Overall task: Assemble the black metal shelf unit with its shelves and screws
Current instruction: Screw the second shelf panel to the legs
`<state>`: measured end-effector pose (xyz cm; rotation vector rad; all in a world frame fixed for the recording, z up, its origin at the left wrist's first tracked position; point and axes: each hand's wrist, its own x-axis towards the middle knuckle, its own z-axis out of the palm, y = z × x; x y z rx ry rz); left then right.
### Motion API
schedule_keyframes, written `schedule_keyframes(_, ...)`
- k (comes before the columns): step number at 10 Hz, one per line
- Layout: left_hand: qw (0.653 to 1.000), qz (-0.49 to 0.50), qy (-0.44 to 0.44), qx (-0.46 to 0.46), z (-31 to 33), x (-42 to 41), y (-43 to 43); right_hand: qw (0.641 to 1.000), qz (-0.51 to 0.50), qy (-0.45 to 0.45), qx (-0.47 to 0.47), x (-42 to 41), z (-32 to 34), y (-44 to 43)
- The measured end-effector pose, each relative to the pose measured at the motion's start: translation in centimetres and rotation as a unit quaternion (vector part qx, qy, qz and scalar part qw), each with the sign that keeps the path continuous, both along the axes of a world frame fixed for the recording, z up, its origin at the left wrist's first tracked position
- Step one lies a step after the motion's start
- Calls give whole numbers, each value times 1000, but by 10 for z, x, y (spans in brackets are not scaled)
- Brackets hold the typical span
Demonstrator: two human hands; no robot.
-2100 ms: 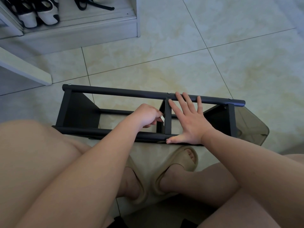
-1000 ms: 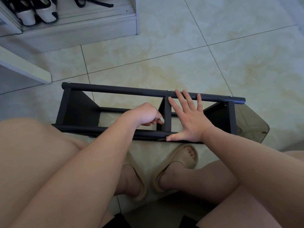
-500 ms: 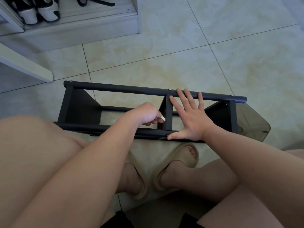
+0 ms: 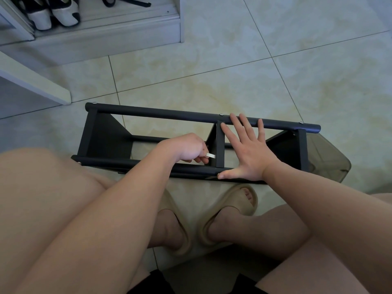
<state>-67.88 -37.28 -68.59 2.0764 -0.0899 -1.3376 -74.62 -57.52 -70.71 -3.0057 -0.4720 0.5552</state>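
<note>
The black metal shelf unit (image 4: 161, 113) lies on its side on the tiled floor in front of my knees, two long tubes running left to right with three shelf panels between them. My left hand (image 4: 186, 148) reaches inside the frame and pinches a small silver tool (image 4: 211, 155) against the left face of the middle shelf panel (image 4: 220, 145), near the near tube. My right hand (image 4: 248, 149) lies flat with spread fingers across the frame just right of that panel, fingertips on the far tube, thumb on the near tube.
A white shoe cabinet (image 4: 106, 28) with shoes stands at the top left, with a white board edge (image 4: 36, 85) jutting out below it. A translucent grey plastic bag (image 4: 326, 158) lies at the frame's right end. My feet in beige slippers (image 4: 231, 206) are right behind the frame.
Hardly anything differs: both hands keep their places on the frame, and the left hand's fingers shift slightly with the silver tool at the middle panel.
</note>
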Motion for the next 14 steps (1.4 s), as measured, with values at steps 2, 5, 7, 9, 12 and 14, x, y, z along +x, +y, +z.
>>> schedule_keyframes(2,999,-42,-24,12,-3,-3,5,1000,-1,0,-6,0,0,1)
schedule_keyframes(5,997,-68,-19,34,-1,-6,5,1000,-1,1,-5,-1,-1,0)
schedule_keyframes(7,992,-76,-57,77,3,-6,2,1000,-1,2,-5,1,-1,-1)
schedule_keyframes(9,995,-38,-69,59,4,2,9,1000,-1,-1,-3,0,-1,0)
schedule_keyframes(12,992,115,-33,-46,-7,-3,-2,1000,2,-4,-5,0,0,-1)
schedule_keyframes(14,966,249,-19,-63,-13,-7,-10,1000,1,-4,0,1,0,-1)
